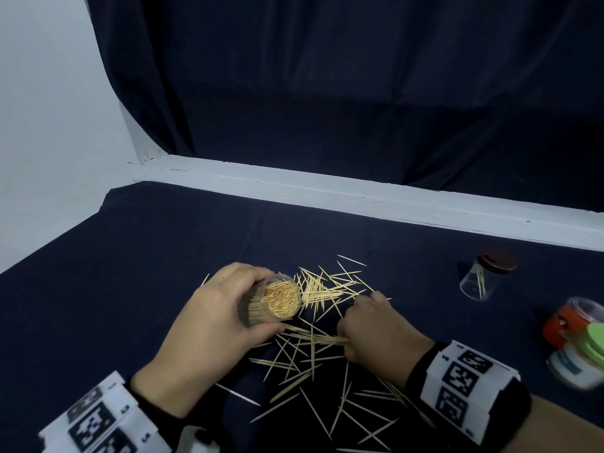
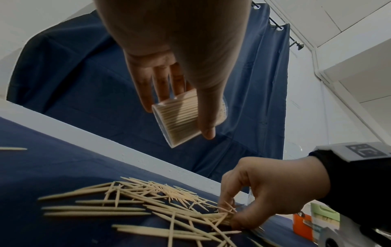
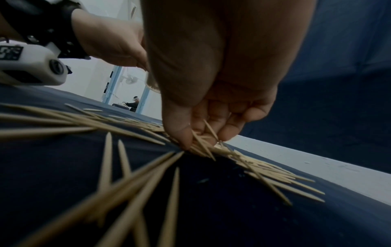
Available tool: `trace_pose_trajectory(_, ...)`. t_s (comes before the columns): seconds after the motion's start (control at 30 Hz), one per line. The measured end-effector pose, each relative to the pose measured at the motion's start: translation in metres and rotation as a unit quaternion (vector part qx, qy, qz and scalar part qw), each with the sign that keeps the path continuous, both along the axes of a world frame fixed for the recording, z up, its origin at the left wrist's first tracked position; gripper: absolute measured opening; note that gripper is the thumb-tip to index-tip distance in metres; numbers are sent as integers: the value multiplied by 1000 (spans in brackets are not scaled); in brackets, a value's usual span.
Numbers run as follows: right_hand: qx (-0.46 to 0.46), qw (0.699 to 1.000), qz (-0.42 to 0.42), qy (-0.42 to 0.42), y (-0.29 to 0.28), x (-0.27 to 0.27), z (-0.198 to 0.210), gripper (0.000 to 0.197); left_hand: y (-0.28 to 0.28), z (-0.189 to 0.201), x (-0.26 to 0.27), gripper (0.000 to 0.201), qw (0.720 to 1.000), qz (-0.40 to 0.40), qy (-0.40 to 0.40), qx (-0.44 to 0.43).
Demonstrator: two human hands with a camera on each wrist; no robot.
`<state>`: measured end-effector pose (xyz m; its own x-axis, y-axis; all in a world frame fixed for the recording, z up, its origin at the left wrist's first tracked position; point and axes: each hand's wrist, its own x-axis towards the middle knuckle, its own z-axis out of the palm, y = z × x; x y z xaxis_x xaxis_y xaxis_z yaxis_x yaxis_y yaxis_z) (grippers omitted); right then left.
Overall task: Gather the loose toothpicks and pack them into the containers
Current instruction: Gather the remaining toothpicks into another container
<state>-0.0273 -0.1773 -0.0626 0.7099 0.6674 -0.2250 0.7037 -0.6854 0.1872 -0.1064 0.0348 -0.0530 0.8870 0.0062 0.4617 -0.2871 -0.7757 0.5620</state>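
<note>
I'm seeing the left hand (image 1: pixel 209 317) gripping a nearly full container (image 1: pixel 273 301); the right hand (image 1: pixel 376 331) is pinching loose toothpicks (image 1: pixel 313 341). Many are lying on the surface (image 1: pixel 147 256); roughly halfway.

Dim, soft light — edges blurred, perhaps motion.

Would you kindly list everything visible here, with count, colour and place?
Held container: one, clear, packed with toothpicks, in left hand.
Loose toothpicks: many, pale wood, scattered on the cloth centre.
Lidded jar: one, clear with dark lid, far right, few picks inside.
Other containers: several, orange and green lids, right edge.
Cloth: one, dark blue, covers table.
Left hand: grips held container.
Right hand: pinches a bunch of toothpicks.
</note>
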Motion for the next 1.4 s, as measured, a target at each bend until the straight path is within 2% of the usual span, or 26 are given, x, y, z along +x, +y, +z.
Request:
trace_pose_trajectory(0.07, 16, 1000, -5, 0, -1, 1, 3, 16, 0, 0, 0, 58, 1000, 4, 6, 1)
trace_pose_trajectory(0.17, 94, 995, -37, 8, -8, 5, 10, 23, 0, 1, 1, 57, 1000, 15, 23, 5)
trace_pose_trajectory(0.37, 253, 959, -100, 80, -20, 11, 19, 15, 1, -1, 5, 57, 996, 41, 80, 17)
trace_pose_trajectory(0.5, 297, 946, -80, 105, -13, 8, 41, 15, -2, -2, 7, 58, 992, 42, 115, 35)
trace_pose_trajectory(0.67, 273, 954, -48, 115, 9, 0, 62, 15, -8, -2, 9, 56, 987, 33, 144, 56)
trace_pose_trajectory(0.73, 214, 968, -51, 121, 19, -1, 67, 16, -10, -1, 10, 57, 987, 29, 149, 56)
trace_pose_trajectory(0.83, 124, 988, -30, 87, 34, -5, 68, 16, -13, -2, 10, 57, 986, 15, 152, 60)
trace_pose_trajectory(1.07, 87, 995, 7, 47, 45, -13, 67, 12, -19, 0, 9, 54, 983, 1, 160, 84)
trace_pose_trajectory(1.17, 115, 987, -20, 109, 47, -8, 73, 26, -17, 0, 10, 57, 985, 2, 154, 74)
trace_pose_trajectory(1.23, 193, 964, -69, 171, 41, -5, 75, 35, -15, -1, 9, 58, 987, 7, 150, 64)
trace_pose_trajectory(1.3, 259, 945, -81, 184, 34, -4, 76, 28, -14, -1, 9, 60, 987, 7, 145, 66)
trace_pose_trajectory(1.4, 223, 959, -44, 169, 31, -5, 72, 22, -17, -1, 9, 60, 988, -6, 142, 67)
